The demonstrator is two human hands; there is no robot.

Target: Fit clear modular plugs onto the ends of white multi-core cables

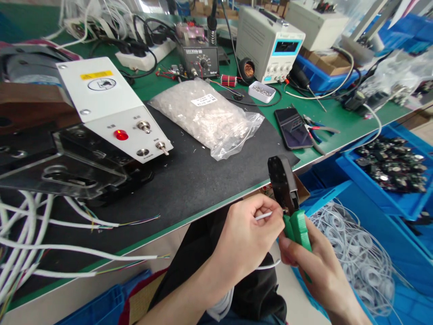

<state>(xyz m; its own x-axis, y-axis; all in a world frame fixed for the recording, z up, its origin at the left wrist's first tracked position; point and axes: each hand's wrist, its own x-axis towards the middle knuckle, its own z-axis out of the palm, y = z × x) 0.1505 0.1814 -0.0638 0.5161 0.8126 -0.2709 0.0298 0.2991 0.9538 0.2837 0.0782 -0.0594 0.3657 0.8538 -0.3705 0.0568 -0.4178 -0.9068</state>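
1. Head view, hands: the right hand (314, 262) is wrapped around the green handles of a crimping tool (287, 198), its black head standing upright just past the bench edge. The handles look squeezed close together.
2. Head view, wire: the left hand (246, 239) pinches a thin white wire (264, 215) between thumb and fingertips, its end reaching the tool's jaws; the rest of the wire trails down under the hands.
3. Head view, step: this looks like the wire end being seated in the crimper. The next move likely calls for holding the wire straight while the handles are pressed.
4. Head view, surroundings: a bag of small parts (206, 115) and a phone (292, 127) lie on the bench; coiled white cables (355, 253) fill a blue bin below.
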